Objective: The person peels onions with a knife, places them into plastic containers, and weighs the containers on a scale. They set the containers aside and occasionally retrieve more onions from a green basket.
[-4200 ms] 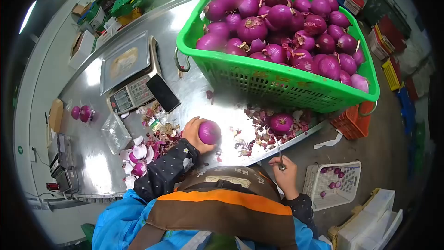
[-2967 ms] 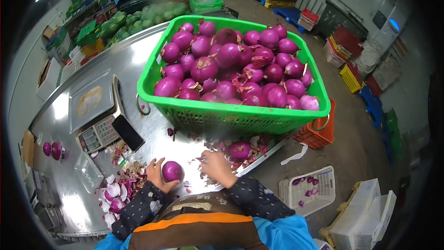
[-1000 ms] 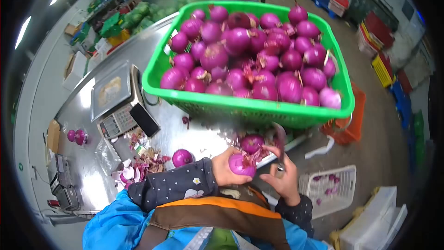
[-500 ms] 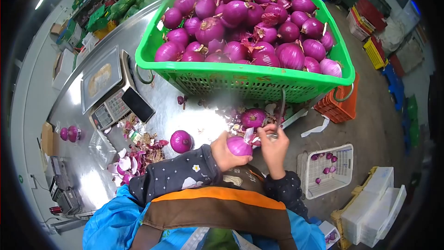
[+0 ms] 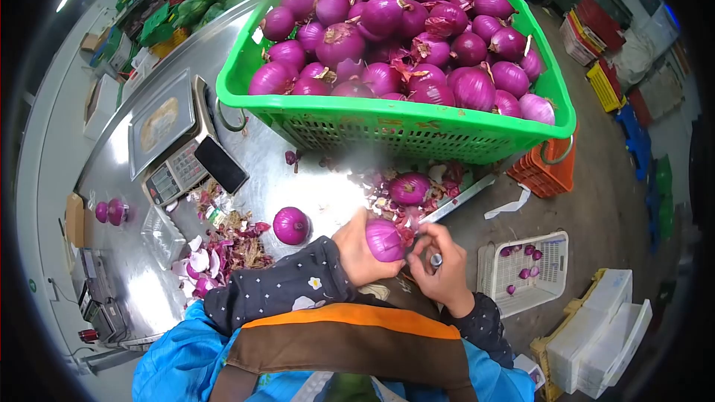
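A purple onion (image 5: 385, 240) is gripped in my left hand (image 5: 357, 251), over the table's front edge. Loose reddish skin hangs at the onion's right side. Close to the right of it, my right hand (image 5: 439, 264) is closed round a small tool with a round metallic end (image 5: 436, 260); the rest of the tool is hard to see. One whole onion (image 5: 290, 225) lies on the metal table (image 5: 257, 212) left of my hands. Another onion (image 5: 409, 189) rests among skin scraps just beyond them.
A green crate (image 5: 395, 108) full of onions spans the back of the table. At the left are a scale (image 5: 170, 141), a black phone (image 5: 221, 165) and a peel heap (image 5: 223, 253). A white basket (image 5: 523, 272) and an orange crate (image 5: 547, 167) stand on the right.
My right hand has turned and moved slightly down, with the tool's end now showing. The onion in my left hand has tilted, and the pale skin strip at its top is no longer visible.
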Tool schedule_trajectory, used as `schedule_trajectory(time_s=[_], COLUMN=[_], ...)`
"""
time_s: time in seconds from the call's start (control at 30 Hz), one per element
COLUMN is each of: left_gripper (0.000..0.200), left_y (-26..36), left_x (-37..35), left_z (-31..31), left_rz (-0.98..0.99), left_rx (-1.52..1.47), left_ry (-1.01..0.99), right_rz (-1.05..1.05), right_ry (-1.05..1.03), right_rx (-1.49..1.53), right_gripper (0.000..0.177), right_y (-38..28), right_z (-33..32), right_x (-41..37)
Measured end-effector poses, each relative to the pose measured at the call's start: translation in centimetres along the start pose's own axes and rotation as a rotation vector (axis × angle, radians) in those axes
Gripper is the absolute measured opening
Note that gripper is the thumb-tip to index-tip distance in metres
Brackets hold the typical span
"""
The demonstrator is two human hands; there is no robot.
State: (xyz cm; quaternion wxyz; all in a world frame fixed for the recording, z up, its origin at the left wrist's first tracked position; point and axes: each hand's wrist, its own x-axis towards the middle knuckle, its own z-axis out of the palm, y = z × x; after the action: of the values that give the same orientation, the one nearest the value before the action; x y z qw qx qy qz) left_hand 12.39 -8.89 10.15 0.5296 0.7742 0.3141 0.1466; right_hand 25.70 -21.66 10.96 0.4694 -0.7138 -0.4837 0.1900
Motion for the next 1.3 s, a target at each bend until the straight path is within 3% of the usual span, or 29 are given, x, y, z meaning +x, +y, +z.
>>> schedule_trajectory(time_s=[0.03,0.1,0.23,0.3,0.37,0.4,0.43,0.5,0.53,0.6,0.77,1.1,1.27,1.3], left_gripper=[0.064,0.063,0.068,0.068,0.066,0.064,0.063,0.063,0.062,0.062,0.064,0.066,0.071,0.071], left_y=[0.2,0.4,-0.5,-0.3,-0.6,-1.5,-1.9,-1.4,-1.2,-1.5,-0.6,0.4,-0.5,0.2], left_x=[0.0,-0.1,0.0,0.6,0.5,0.5,0.6,0.4,0.5,0.3,0.0,-0.7,-1.2,-1.5], left_z=[-0.1,-0.4,0.8,0.8,0.8,1.0,1.0,0.5,0.4,0.5,0.1,-0.3,-0.1,-0.9], left_rz=[-0.001,-0.058,0.024,-0.044,-0.088,-0.069,-0.051,-0.065,-0.077,-0.037,-0.023,0.044,0.11,0.113], left_rx=[-0.002,-0.022,0.063,0.066,0.069,-0.011,-0.091,-0.085,-0.081,-0.099,-0.064,0.013,-0.047,-0.108], left_ry=[-0.001,-0.099,-0.034,0.036,0.016,0.008,0.001,0.008,0.014,0.033,0.034,0.008,0.05,0.002], right_rz=[0.144,0.071,0.083,0.334,0.432,0.183,-0.078,-0.033,-0.035,-0.115,-0.055,-0.072,-0.109,0.026], right_ry=[0.011,0.031,0.165,0.376,0.576,0.496,0.561,0.435,0.432,0.216,-0.043,-0.07,0.081,0.161], right_rx=[0.131,0.147,0.156,0.269,0.504,0.089,-0.269,-0.399,-0.402,-0.366,-0.156,-0.26,-0.315,-0.199], right_gripper=[0.023,0.026,0.014,0.012,0.016,0.025,0.028,0.028,0.028,0.027,0.017,0.009,0.014,0.013], right_y=[-1.2,-1.0,2.5,4.9,7.4,7.5,6.8,5.1,4.6,4.1,2.6,2.7,5.3,7.6], right_z=[-0.2,0.7,3.4,5.0,3.7,2.2,1.5,-0.1,-0.6,-1.0,0.7,1.6,2.0,2.1], right_x=[0.6,1.2,1.9,2.9,5.1,5.6,6.2,5.6,5.0,3.1,-0.2,-0.1,-1.4,-1.9])
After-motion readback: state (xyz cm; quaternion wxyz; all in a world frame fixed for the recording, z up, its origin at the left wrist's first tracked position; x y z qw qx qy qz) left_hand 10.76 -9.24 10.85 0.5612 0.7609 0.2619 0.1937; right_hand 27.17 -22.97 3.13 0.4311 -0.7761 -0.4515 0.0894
